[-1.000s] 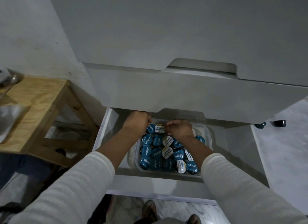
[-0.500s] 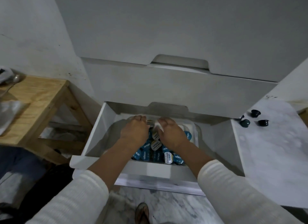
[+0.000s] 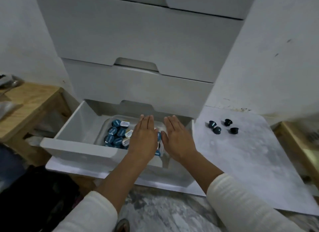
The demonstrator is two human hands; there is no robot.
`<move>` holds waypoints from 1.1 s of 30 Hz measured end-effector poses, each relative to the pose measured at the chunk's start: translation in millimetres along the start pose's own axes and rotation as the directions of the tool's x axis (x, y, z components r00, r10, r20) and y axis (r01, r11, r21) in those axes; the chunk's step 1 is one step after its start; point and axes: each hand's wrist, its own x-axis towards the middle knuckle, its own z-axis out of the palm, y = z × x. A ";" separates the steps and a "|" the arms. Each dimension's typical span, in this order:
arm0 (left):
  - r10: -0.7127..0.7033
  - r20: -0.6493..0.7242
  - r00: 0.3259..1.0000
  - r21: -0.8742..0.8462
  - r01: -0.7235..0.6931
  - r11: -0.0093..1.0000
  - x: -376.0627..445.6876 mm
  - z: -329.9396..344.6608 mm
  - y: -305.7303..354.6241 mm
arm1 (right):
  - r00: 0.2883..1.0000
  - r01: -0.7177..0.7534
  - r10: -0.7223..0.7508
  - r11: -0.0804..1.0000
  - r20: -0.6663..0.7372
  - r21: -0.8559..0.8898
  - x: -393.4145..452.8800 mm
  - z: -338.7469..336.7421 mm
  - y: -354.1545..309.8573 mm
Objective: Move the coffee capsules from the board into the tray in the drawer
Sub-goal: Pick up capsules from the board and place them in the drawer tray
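The bottom drawer [image 3: 74,148] of a white cabinet stands pulled out. Inside it sits a clear plastic tray [image 3: 103,128] filled with several blue and white coffee capsules [image 3: 117,131]. My left hand [image 3: 144,135] and my right hand [image 3: 177,136] hover flat over the tray's right half, fingers straight and together, holding nothing. To the right lies a white marbled board [image 3: 245,155] with several dark capsules [image 3: 222,126] standing near its far left corner.
Closed drawer fronts [image 3: 138,86] rise above the open drawer. A wooden stool [image 3: 29,104] stands at the left with cloth on it. A dark bag [image 3: 34,193] lies on the floor at bottom left. A wooden frame [image 3: 300,145] borders the board at the right.
Both hands have lifted out of the tray and flattened above it. The view has pulled back and turned right, bringing the board and its dark capsules into sight.
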 end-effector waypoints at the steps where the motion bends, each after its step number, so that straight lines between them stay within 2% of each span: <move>1: 0.017 -0.015 1.000 -0.005 -0.017 1.000 -3.0 1.8 14.9 | 1.000 0.000 0.000 1.000 -0.029 0.001 -8.2 -6.0 10.0; 5: 0.068 -0.039 0.997 0.001 -0.068 0.998 -10.3 14.8 74.1 | 0.990 -0.015 0.009 0.999 -0.141 -0.043 -38.8 -25.3 55.1; 8: 0.097 -0.025 0.995 -0.030 -0.097 0.995 -13.8 28.1 116.9 | 0.995 -0.035 0.028 0.997 -0.094 -0.074 -60.4 -39.8 92.3; 12: 0.147 0.017 0.989 -0.035 -0.146 0.989 -11.3 50.5 161.6 | 0.986 -0.100 0.087 0.991 -0.141 -0.087 -82.5 -46.7 138.7; 17: 0.189 0.134 0.973 -0.038 -0.185 0.982 13.2 83.1 194.6 | 0.970 -0.209 0.200 0.977 -0.136 -0.052 -88.6 -45.3 184.6; 22: 0.123 0.259 0.958 -0.065 -0.110 0.992 55.4 124.3 197.5 | 0.962 -0.271 0.271 0.963 -0.046 -0.006 -74.7 -26.2 224.0; 26: 0.029 0.350 0.936 -0.137 0.021 0.990 95.6 151.4 201.0 | 0.948 -0.319 0.319 0.947 0.007 0.027 -48.4 -9.5 256.8; 33: -0.015 0.413 0.911 -0.228 0.119 0.966 164.3 199.3 204.6 | 0.931 -0.364 0.355 0.919 0.088 0.149 13.6 24.8 304.0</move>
